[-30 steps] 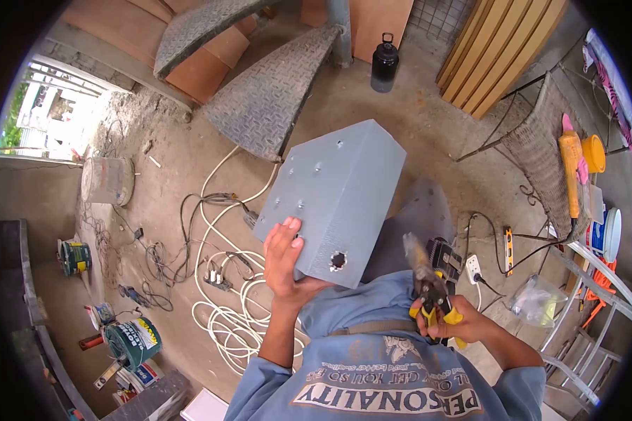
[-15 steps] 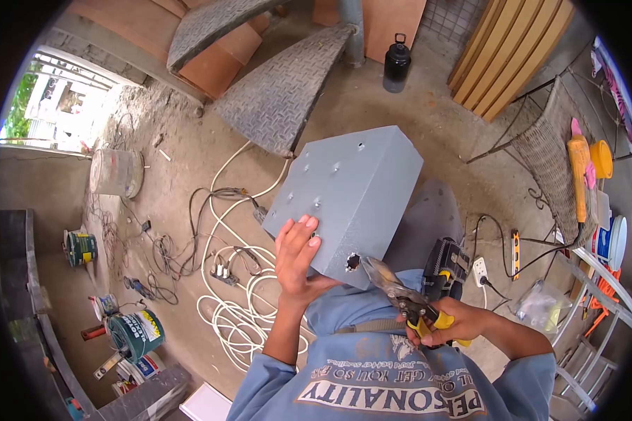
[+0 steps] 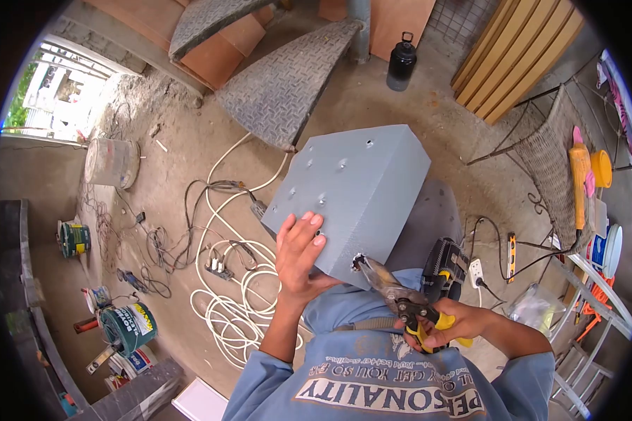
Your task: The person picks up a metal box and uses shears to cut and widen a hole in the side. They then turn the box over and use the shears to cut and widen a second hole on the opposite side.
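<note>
A grey metal box (image 3: 361,175) rests tilted against my lap, with several small holes in its broad face and a ragged larger hole (image 3: 359,262) near the lower edge of its narrow side. My left hand (image 3: 302,256) grips the box's lower left corner, fingers lying over the broad face and the thumb side underneath. In my right hand (image 3: 446,323) are aviation snips (image 3: 400,295) with yellow handles. Their jaw tips are at the ragged hole's edge; how deep they reach inside cannot be seen. A dark tool with yellow parts (image 3: 444,270) lies beside my right thigh.
Coiled white cable (image 3: 242,309) lies on the floor to the left. Metal stair treads (image 3: 288,84) and a black jug (image 3: 401,63) are ahead. To the right are a power strip (image 3: 476,272), a yellow level (image 3: 511,256), a wicker chair (image 3: 558,140) and a ladder (image 3: 586,351).
The snips' jaws have moved from just beside the ragged hole to its edge. The box appears slightly further right in view; my left hand keeps its hold.
</note>
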`<act>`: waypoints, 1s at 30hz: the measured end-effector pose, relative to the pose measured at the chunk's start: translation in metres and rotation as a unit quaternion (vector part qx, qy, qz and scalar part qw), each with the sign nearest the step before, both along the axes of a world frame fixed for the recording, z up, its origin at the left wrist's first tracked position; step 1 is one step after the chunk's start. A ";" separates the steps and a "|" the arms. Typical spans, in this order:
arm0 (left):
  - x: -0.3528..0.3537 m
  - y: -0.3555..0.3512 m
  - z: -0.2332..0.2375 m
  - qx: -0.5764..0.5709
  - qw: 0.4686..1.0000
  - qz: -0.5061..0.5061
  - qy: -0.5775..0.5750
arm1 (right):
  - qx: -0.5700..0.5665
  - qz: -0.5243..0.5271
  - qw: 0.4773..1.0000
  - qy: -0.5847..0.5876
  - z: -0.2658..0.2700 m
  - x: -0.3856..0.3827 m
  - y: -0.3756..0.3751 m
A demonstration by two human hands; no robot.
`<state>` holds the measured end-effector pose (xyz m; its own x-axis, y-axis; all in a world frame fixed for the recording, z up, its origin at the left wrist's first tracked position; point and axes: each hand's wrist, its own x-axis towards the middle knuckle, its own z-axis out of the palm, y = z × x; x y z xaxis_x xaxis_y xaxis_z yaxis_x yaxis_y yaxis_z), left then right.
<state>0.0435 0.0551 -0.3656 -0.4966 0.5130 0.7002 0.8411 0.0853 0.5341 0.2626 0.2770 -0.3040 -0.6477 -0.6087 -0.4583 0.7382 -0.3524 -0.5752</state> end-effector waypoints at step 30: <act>0.000 -0.003 -0.012 -0.031 0.997 -0.063 -0.032 | 0.107 -0.117 0.985 0.064 -0.014 0.009 -0.013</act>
